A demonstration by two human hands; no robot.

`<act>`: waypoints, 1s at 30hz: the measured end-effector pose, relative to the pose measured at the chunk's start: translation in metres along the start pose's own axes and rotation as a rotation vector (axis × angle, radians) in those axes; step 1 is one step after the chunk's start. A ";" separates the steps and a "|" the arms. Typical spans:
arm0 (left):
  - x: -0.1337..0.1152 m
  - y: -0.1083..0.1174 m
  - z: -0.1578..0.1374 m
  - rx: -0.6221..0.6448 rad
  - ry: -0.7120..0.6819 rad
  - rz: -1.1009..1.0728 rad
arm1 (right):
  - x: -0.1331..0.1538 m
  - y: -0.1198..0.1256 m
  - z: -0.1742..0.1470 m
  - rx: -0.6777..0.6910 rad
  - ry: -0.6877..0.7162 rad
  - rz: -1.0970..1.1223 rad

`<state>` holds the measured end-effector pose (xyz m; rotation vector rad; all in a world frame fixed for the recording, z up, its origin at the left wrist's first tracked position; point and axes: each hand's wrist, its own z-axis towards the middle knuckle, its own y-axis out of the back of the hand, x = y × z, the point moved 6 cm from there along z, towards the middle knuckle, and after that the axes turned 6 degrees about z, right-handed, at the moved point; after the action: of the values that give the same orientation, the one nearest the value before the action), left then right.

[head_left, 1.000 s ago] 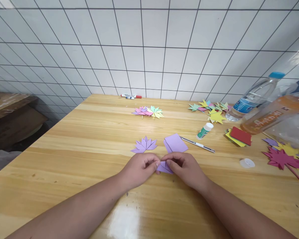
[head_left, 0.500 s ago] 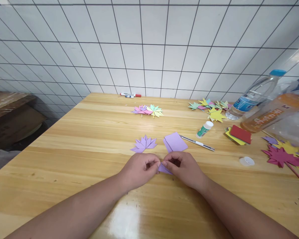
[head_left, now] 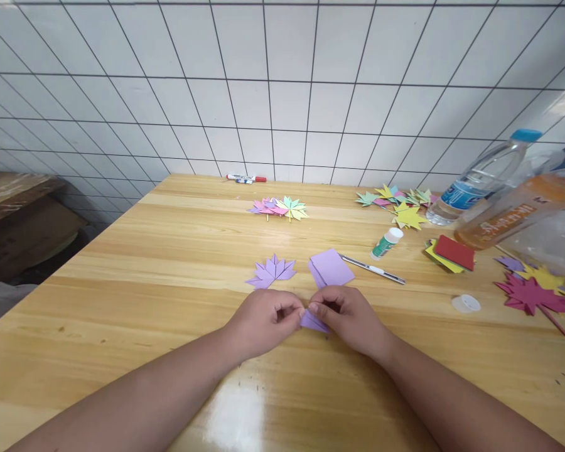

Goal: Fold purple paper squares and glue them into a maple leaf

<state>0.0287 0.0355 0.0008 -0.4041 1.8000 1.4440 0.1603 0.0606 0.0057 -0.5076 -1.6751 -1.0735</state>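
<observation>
Between my hands is a small folded piece of purple paper point(head_left: 314, 322), held just above or on the wooden table. My left hand point(head_left: 269, 320) pinches its left edge between thumb and finger. With thumb and forefinger, my right hand point(head_left: 351, 321) grips the upper right part, and its fingers hide some of the folds. Just beyond my left hand lies a purple folded-paper leaf point(head_left: 272, 271) with several points. Purple paper squares point(head_left: 333, 268) lie beyond my right hand, touching or nearly touching a pen-like tool point(head_left: 374, 269).
A glue stick point(head_left: 387, 243), a small clear cap point(head_left: 466, 304) and stacked coloured paper point(head_left: 453, 252) lie to the right. Further over are a water bottle point(head_left: 480, 179), an orange drink bottle point(head_left: 518, 213) and a dark red paper leaf point(head_left: 532, 294). Markers point(head_left: 247, 179) lie by the tiled wall.
The purple paper shows slightly more between my hands, and its fold line is clearer. Both hands keep their pinch in nearly the same place.
</observation>
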 end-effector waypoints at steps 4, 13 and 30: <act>-0.003 0.001 0.001 0.001 -0.024 -0.006 | 0.002 0.000 0.000 0.006 -0.002 0.085; 0.002 0.007 0.003 -0.056 0.045 -0.078 | -0.005 0.005 0.002 -0.094 -0.063 0.274; 0.003 0.007 0.005 -0.014 -0.006 -0.125 | -0.004 0.004 0.002 -0.107 -0.059 0.244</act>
<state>0.0239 0.0428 0.0032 -0.5099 1.7295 1.3697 0.1639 0.0652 0.0037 -0.7983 -1.5647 -0.9800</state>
